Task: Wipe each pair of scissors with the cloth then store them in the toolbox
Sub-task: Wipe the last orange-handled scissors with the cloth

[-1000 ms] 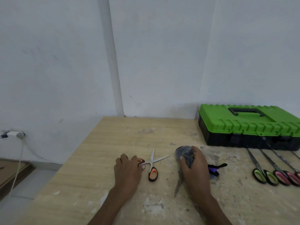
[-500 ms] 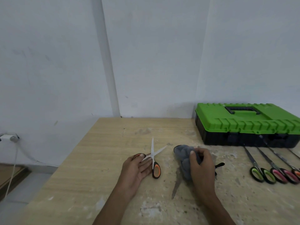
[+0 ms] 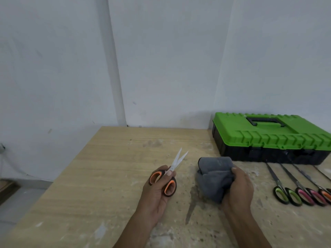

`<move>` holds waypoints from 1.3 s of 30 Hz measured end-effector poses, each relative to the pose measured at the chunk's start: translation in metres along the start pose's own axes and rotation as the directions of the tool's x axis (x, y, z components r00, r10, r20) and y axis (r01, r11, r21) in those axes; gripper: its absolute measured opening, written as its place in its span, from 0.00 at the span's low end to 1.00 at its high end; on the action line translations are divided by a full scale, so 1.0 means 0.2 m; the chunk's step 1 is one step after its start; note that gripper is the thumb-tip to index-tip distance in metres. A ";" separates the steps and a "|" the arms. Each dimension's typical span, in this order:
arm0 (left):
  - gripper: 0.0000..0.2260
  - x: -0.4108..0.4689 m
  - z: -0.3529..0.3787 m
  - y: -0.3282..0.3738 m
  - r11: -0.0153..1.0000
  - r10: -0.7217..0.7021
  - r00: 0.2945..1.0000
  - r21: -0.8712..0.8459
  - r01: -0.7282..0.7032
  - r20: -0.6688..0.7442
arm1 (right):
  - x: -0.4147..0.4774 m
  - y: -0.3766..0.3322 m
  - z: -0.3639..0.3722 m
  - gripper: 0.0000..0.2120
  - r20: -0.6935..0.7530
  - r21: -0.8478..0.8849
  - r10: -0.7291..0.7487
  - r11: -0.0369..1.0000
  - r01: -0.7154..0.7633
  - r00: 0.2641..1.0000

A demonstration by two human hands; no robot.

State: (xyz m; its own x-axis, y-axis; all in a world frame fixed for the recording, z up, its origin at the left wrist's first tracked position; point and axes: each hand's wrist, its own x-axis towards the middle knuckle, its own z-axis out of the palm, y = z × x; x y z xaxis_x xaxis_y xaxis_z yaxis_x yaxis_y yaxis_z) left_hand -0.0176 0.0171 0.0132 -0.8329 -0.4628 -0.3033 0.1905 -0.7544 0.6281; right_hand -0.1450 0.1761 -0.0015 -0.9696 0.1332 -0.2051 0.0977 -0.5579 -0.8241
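Note:
My left hand (image 3: 156,195) holds the orange-and-black scissors (image 3: 169,177) by their handles above the table, blades slightly apart and pointing away from me. My right hand (image 3: 237,189) grips a bunched grey cloth (image 3: 214,176), lifted just off the table to the right of the scissors. A blade of another pair of scissors (image 3: 191,206) pokes out on the table below the cloth; its handles are hidden. The green-lidded toolbox (image 3: 272,135) stands closed at the back right.
Several more scissors lie in a row on the wooden table (image 3: 111,176) in front of the toolbox, with green handles (image 3: 284,194) and pink handles (image 3: 309,196) nearest. White walls stand behind the table. The table's left edge drops to the floor.
My left hand picked the orange scissors up off the table and turned them blades-forward. My right hand lifted the cloth off the purple-handled scissors.

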 end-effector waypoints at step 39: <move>0.11 -0.01 0.02 -0.04 0.998 0.058 0.998 -0.005 -0.058 -0.003 | -0.26 0.06 0.06 0.07 0.775 -0.464 -0.074 0.609 0.644 0.628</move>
State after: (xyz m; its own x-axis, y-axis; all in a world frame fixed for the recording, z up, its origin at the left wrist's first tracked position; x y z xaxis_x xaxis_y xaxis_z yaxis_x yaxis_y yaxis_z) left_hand -0.0196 0.0269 0.0114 -0.8190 -0.5070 -0.2685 0.2411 -0.7288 0.6408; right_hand -0.0954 0.1530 0.0052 -0.7897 -0.5096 0.3416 -0.4612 0.1260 -0.8783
